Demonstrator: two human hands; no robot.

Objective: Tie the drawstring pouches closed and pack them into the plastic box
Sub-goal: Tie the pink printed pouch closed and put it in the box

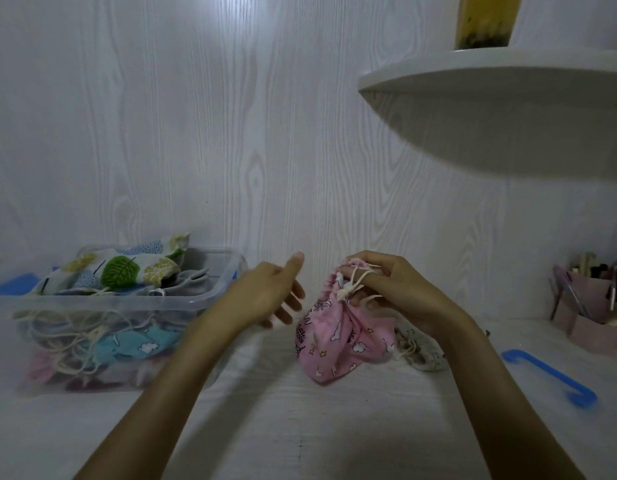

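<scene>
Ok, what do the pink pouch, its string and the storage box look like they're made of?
Pink pouch: soft printed woven fabric, probably cotton, matte; it gathers into folds.
Drawstring: cream twisted cord, likely cotton, knotted at the neck.
Plastic box: translucent, slightly glossy plastic; packed pouches show through its wall.

Dim, bluish light glares on the wall (230,26) above (edges bowed, soft).

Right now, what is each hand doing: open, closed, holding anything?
Left hand: open, fingers straight, holding nothing, just left of the pink pouch.
Right hand: closed on the pink pouch's gathered top and drawstring.
</scene>
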